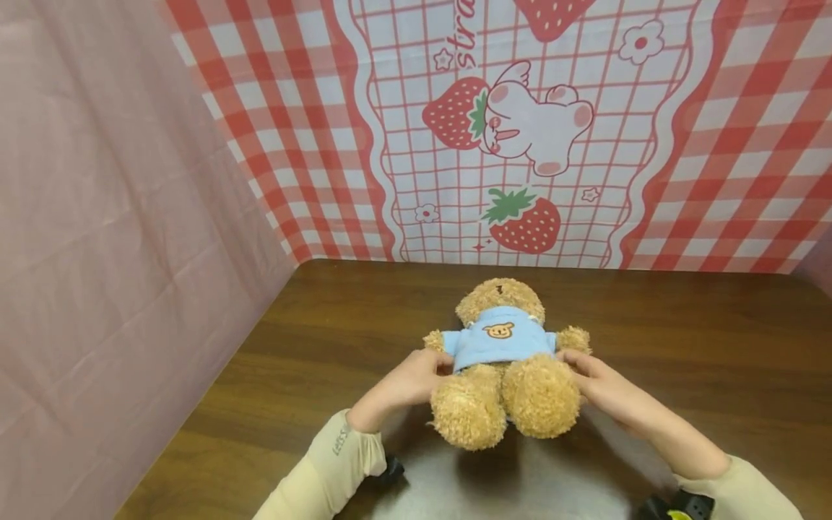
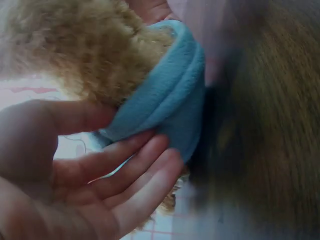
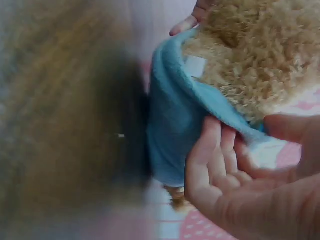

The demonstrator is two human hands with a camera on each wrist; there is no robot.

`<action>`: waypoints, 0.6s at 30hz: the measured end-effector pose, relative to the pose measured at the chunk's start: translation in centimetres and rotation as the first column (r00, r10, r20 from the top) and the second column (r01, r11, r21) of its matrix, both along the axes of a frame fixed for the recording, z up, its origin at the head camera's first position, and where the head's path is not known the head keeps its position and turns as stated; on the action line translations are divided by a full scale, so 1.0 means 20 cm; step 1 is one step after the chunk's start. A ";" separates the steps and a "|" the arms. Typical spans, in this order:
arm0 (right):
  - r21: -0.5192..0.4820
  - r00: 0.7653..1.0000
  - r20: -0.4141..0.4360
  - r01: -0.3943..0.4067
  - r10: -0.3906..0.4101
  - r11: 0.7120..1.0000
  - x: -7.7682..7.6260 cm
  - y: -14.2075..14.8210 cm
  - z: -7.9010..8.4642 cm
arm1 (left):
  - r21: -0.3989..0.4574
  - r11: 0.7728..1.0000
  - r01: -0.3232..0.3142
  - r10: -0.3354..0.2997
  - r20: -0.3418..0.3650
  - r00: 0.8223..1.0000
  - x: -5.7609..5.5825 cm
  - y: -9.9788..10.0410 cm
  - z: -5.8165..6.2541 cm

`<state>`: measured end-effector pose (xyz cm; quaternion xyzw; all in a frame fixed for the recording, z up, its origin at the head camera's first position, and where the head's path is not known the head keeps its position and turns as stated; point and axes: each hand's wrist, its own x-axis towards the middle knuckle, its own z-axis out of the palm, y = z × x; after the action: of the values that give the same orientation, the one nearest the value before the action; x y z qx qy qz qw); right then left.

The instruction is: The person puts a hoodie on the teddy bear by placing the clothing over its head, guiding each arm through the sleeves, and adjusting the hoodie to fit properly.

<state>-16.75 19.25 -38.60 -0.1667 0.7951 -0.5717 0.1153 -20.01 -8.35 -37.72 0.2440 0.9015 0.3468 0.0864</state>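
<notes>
A light-brown plush teddy bear (image 1: 542, 397) faces up with its feet towards me, its head at the far side. It wears a light-blue shirt (image 1: 497, 343) with a small bear-face patch on the chest. At the shirt's left side, my left hand (image 1: 416, 379) pinches the hem; the left wrist view shows the thumb at the edge and the fingers (image 2: 145, 175) along the cloth. My right hand (image 1: 604, 386) holds the opposite side of the hem between thumb and curled fingers (image 3: 210, 160). A white tag (image 3: 195, 66) shows inside the shirt in the right wrist view.
The bear is over a brown wooden table (image 1: 312, 318). Behind it hangs a red-and-white checked cloth (image 1: 403, 173) with strawberry prints. A pale pink curtain (image 1: 130, 253) runs down the left side.
</notes>
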 end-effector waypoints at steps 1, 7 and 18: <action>0.060 0.997 -0.069 0.029 -0.025 0.998 0.00 -0.01 0.02 | -0.012 1.000 -0.001 0.001 -0.049 0.999 0.00 0.00 0.01; 0.304 0.933 -0.337 0.235 -0.126 0.923 0.02 -0.04 0.06 | 0.187 0.982 -0.039 0.056 -0.090 0.994 0.02 0.04 0.00; 0.014 0.980 0.049 -0.193 0.192 0.981 0.00 0.06 0.06 | 0.176 0.983 0.057 -0.031 -0.151 0.988 0.02 0.02 -0.01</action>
<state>-16.84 20.41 -37.31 -0.2283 0.7775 -0.5542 0.1904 -19.71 -7.88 -38.01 0.2958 0.8649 0.4056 0.0047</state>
